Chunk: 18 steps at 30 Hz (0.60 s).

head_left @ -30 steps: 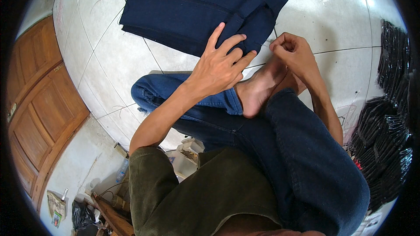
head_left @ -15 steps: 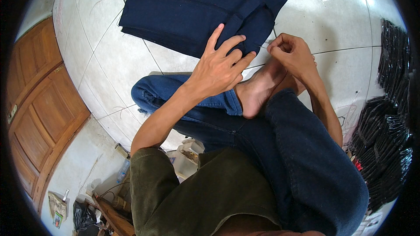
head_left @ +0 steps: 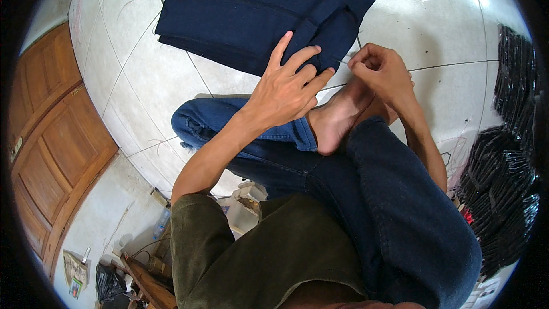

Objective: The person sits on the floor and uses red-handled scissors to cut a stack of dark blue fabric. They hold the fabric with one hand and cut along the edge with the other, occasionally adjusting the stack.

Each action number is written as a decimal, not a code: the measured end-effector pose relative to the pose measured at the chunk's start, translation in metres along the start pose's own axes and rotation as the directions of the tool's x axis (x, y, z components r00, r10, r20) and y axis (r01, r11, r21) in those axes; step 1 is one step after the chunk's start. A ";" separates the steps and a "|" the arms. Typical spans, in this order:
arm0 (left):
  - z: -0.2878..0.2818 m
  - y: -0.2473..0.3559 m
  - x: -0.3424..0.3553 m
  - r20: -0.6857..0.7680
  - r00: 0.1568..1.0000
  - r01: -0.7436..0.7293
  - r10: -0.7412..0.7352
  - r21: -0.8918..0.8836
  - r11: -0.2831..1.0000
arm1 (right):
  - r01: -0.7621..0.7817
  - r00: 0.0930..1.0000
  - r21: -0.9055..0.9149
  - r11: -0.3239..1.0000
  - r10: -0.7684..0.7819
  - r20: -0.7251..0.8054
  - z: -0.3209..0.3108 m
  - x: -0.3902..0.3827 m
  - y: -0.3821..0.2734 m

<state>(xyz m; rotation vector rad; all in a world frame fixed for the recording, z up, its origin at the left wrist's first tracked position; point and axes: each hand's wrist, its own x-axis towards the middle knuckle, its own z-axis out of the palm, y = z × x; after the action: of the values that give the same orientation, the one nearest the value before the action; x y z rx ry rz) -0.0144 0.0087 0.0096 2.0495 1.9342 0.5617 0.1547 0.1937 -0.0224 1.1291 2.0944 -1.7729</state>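
Observation:
A dark navy garment [head_left: 234, 8] with stitched seams lies folded on the tiled floor ahead of me. My left hand [head_left: 289, 83] rests palm down on its near right corner, fingers spread over the cloth and nothing gripped. Just right of that corner, my right hand [head_left: 380, 68] has thumb and forefinger pinched together. A short, thin pale strand, which looks like thread [head_left: 343, 62], runs from the cloth edge to those fingertips. Its far end inside the pinch is hidden. The other fingers of the right hand are curled, above my bare foot [head_left: 334, 120].
My legs in blue jeans [head_left: 412, 194] are folded on the white tiled floor [head_left: 446, 11]. Stacks of shiny black plastic-like bundles [head_left: 503, 177] lie at the right. A wooden door [head_left: 57, 137] stands at the left; a black bag [head_left: 110, 281] and clutter sit at the lower left.

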 end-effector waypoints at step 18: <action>-0.005 0.014 0.027 -0.113 0.971 0.229 -0.210 0.206 0.951 | -0.039 0.992 0.388 0.921 0.081 -0.093 -0.017 -0.007 0.013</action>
<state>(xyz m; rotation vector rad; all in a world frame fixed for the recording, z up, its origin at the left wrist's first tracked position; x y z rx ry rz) -0.0035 0.0342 0.0227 1.9203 2.3322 0.4119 0.1734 0.2059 -0.0242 1.3955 1.7824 -2.2036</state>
